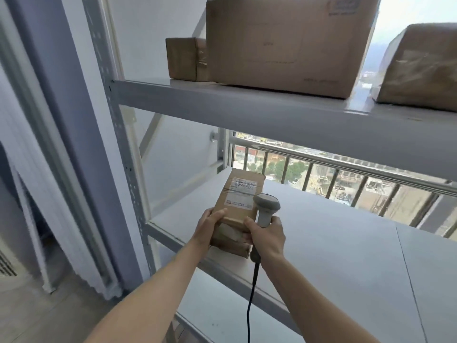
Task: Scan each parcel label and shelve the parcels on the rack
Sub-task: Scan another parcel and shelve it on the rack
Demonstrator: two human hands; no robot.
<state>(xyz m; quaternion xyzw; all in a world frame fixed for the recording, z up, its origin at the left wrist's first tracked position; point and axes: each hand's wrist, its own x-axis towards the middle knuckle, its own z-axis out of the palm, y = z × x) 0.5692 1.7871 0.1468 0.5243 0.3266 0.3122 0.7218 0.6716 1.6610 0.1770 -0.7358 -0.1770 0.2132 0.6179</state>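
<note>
A slim brown cardboard parcel [237,199] with white labels on its top lies on the left end of the middle rack shelf [321,243]. My left hand [209,224] grips its near left corner. My right hand [265,237] holds a grey handheld barcode scanner [265,206] by the handle, and its fingers also touch the parcel's near right corner. The scanner's head stands over the parcel's right edge. Its black cable [252,298] hangs down toward me.
The upper shelf [272,107] carries a small taped box [186,58], a large cardboard box [284,43] and a wrapped parcel [420,68]. A grey rack upright [118,144] stands at left. Behind the rack are a window railing [346,164] and a curtain [37,194].
</note>
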